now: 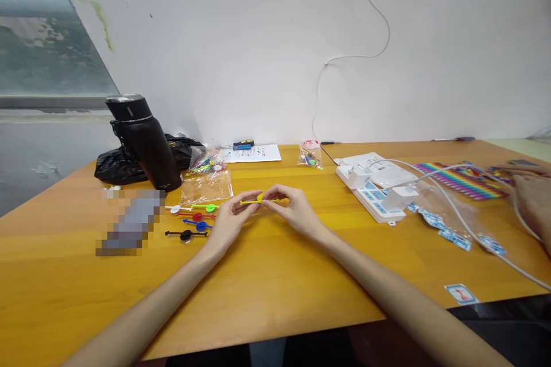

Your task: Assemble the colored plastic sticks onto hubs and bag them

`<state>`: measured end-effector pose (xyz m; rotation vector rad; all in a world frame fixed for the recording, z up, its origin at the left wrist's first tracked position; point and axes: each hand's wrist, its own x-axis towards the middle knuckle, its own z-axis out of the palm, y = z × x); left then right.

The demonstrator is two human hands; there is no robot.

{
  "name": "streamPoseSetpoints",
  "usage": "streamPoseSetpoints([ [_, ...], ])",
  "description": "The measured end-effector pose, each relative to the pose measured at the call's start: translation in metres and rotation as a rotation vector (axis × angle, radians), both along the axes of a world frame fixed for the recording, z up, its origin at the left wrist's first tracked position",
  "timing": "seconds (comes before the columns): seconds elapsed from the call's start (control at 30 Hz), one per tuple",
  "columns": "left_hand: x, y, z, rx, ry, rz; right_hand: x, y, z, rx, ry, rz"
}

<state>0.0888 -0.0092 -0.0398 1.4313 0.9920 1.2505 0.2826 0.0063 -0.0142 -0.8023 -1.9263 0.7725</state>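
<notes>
Both my hands meet over the middle of the wooden table (267, 275). My left hand (230, 221) and my right hand (290, 209) pinch the two ends of a thin yellow plastic strip with a round disc (259, 199), held just above the tabletop. Left of my left hand lie several similar strips in a row: white (175, 209), green (209, 207), red (197, 216), blue (200, 225) and black (186, 234). A clear plastic bag (206, 186) lies just behind them.
A black flask (144, 140) and a black bag (118, 165) stand at the back left. A white power strip (370, 183) with cables, a rainbow-striped sheet (458, 179) and another person's hand (534, 200) are on the right. A paper sheet (253, 153) lies by the wall.
</notes>
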Motion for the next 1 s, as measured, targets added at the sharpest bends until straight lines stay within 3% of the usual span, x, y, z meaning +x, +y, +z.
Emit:
streamPoseSetpoints([
  [0.7,0.0029,-0.0024,-0.0016,-0.102,-0.1,-0.022,0.0026,0.0035,-0.0008,0.017,-0.031,-0.06],
  [1.0,0.0028,-0.0026,-0.0001,-0.069,-0.071,-0.001,0.003,0.0065,-0.006,-0.027,-0.043,-0.055],
])
